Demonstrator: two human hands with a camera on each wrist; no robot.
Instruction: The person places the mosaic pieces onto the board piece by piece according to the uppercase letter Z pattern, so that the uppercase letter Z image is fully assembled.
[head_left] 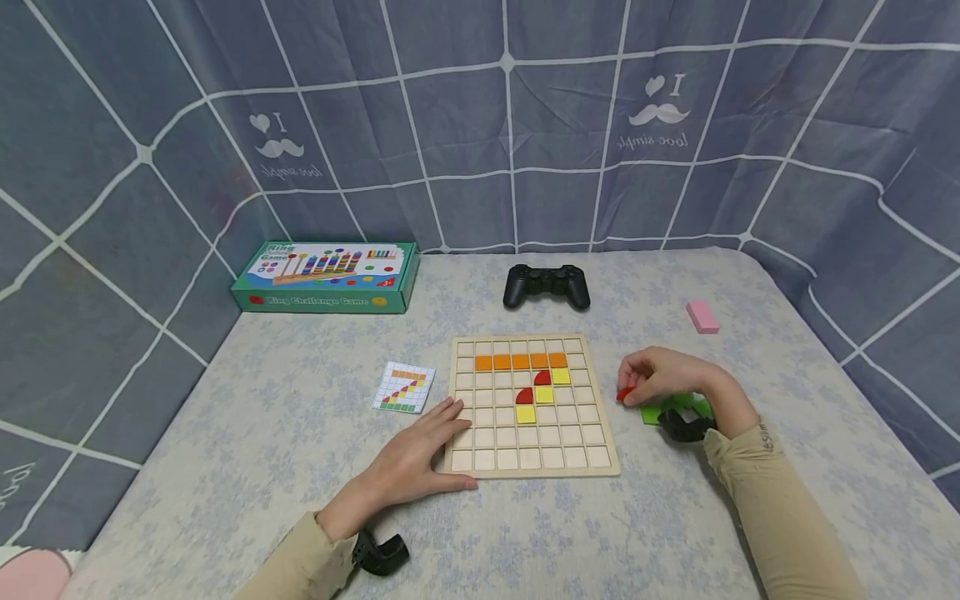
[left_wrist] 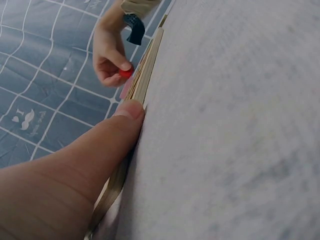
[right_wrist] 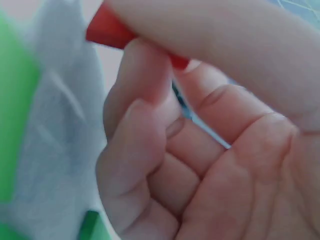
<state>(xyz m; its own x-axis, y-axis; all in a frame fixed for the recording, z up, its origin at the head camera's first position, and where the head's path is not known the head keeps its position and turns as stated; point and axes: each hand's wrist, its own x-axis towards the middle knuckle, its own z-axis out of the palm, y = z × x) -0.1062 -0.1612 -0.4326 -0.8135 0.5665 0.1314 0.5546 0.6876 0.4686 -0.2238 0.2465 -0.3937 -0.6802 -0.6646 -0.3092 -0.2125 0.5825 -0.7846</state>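
My right hand (head_left: 663,373) pinches a small flat red piece (right_wrist: 107,29) between thumb and fingertips, to the right of the wooden grid board (head_left: 551,437). My left hand (head_left: 405,460) rests at the board's front left corner, its thumb (left_wrist: 131,109) along the front edge and its fingers on the left side. On the board, a row of orange squares (head_left: 521,362) runs near the top. Below it, red quarter-circles (head_left: 524,397) and yellow squares (head_left: 526,414) step down to the left. A pattern card (head_left: 405,387) with coloured shapes lies left of the board.
Bright green pieces (head_left: 651,414) lie under my right wrist, partly hidden by it. Behind the board is a black game controller (head_left: 547,287). A green ring game box (head_left: 326,279) stands at the back left, and a pink block (head_left: 702,317) lies at the back right.
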